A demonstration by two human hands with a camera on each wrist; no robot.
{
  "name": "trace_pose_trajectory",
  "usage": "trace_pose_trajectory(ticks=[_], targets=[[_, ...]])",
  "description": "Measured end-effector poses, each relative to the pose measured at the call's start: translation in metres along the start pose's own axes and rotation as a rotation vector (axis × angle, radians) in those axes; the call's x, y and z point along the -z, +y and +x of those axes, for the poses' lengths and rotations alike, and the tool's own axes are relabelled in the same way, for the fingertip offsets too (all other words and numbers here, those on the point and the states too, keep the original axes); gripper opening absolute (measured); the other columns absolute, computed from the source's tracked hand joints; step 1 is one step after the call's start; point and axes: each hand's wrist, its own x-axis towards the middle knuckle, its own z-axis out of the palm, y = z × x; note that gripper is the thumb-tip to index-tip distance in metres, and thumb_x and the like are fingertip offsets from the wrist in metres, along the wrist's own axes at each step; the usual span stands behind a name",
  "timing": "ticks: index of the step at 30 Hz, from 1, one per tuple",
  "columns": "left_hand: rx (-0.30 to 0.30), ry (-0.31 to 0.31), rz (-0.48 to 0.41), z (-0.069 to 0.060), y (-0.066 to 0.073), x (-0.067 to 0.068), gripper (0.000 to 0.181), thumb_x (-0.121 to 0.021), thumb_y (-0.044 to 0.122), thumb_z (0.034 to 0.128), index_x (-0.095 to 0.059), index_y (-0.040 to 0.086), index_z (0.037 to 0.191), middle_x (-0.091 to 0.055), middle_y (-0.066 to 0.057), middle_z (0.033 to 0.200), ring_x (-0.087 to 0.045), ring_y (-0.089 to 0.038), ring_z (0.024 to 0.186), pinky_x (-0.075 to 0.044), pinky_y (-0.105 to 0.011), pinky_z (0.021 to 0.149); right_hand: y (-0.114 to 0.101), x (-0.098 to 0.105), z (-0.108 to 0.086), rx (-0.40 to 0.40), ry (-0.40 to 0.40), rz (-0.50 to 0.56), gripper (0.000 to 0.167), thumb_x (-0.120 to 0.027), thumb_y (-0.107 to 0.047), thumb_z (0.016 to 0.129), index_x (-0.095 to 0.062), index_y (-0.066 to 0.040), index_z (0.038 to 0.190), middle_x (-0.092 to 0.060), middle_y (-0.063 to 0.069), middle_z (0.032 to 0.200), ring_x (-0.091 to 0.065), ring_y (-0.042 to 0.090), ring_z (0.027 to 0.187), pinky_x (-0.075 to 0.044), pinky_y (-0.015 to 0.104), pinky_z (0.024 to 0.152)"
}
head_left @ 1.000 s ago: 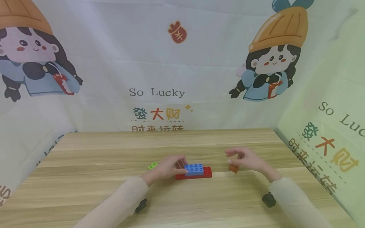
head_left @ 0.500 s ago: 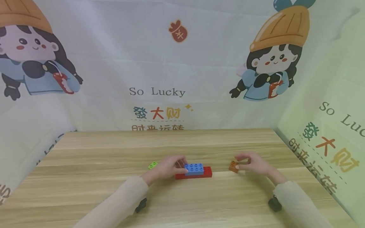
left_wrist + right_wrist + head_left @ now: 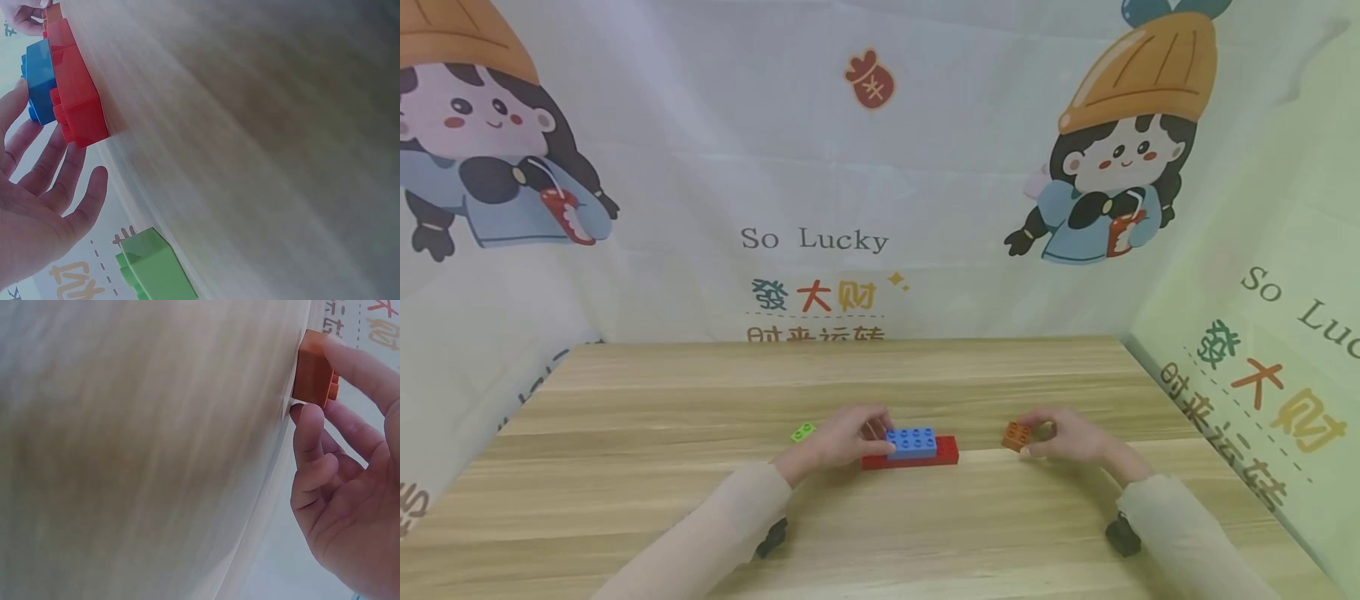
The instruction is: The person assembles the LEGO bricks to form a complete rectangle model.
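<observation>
- The left hand [image 3: 847,437] has thumb and index finger at the blue brick [image 3: 912,443], lightly pinching the end nearest them, the other fingers spread loosely. Held at one end only, the brick could twist or tip under an uneven pull.
- The blue brick sits on the red brick [image 3: 947,450], which runs out past it toward the right fingers. I cannot tell whether the studs are fully pressed home; if not, a nudge from the left thumb might shift it.
- In the left wrist view a line crosses the red brick. One piece or two, I cannot tell; if two, lifting from the left fingers' end could strain the join.
- The right hand [image 3: 1067,435] pinches the orange brick [image 3: 1017,436], thumb and index parted by its width, the others bent. It lies at their tips, well apart from the red brick and skewed to it; a slack tip hold could let it slip or turn, spoiling its alignment with any studs.
- Behind the left fingers, the green brick [image 3: 803,432] lies on the surface [image 3: 970,533] beside the wrist. A careless backward sweep could knock it.
</observation>
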Motion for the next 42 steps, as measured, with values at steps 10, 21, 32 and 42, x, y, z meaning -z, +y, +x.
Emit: trace_pose_trajectory(ticks=[10,21,32,42], targets=[[-0.013,0.002,0.023,0.001,-0.001,0.0,0.019,-0.065,0.023,0.0805,-0.055,0.013,0.094,-0.057,0.005,0.086,-0.055,-0.012,0.082,-0.044,-0.026,0.072,-0.004,-0.002,0.0,0.018,-0.024,-0.005,0.042,-0.063,-0.008,0.078,-0.05,0.008,0.114,-0.053,0.02,0.104,-0.054,0.013,0.065,-0.046,0.026,0.051],[-0.002,0.001,0.019,0.001,-0.002,-0.001,0.019,-0.065,0.024,0.0807,-0.055,0.014,0.094,-0.057,0.005,0.086,-0.055,-0.012,0.082,-0.045,-0.026,0.072,-0.016,-0.008,-0.001,0.058,-0.033,-0.008,0.039,-0.06,-0.005,0.078,-0.051,0.005,0.115,-0.055,0.015,0.101,-0.051,0.012,0.059,-0.043,0.025,0.05],[-0.001,0.0,0.02,0.001,-0.003,-0.001,0.019,-0.065,0.024,0.0809,-0.055,0.014,0.094,-0.056,0.005,0.085,-0.055,-0.012,0.082,-0.045,-0.027,0.072,-0.026,-0.016,0.001,0.099,-0.045,0.023,0.041,-0.061,-0.009,0.08,-0.049,0.003,0.118,-0.055,0.013,0.102,-0.052,0.015,0.063,-0.044,0.026,0.052],[-0.011,-0.002,0.012,0.001,-0.004,-0.001,0.019,-0.065,0.023,0.0807,-0.055,0.013,0.094,-0.057,0.005,0.085,-0.054,-0.012,0.082,-0.045,-0.026,0.072,-0.036,-0.025,0.006,0.116,-0.05,-0.008,0.041,-0.062,-0.015,0.081,-0.051,-0.002,0.119,-0.056,0.007,0.096,-0.051,0.012,0.062,-0.044,0.026,0.052]])
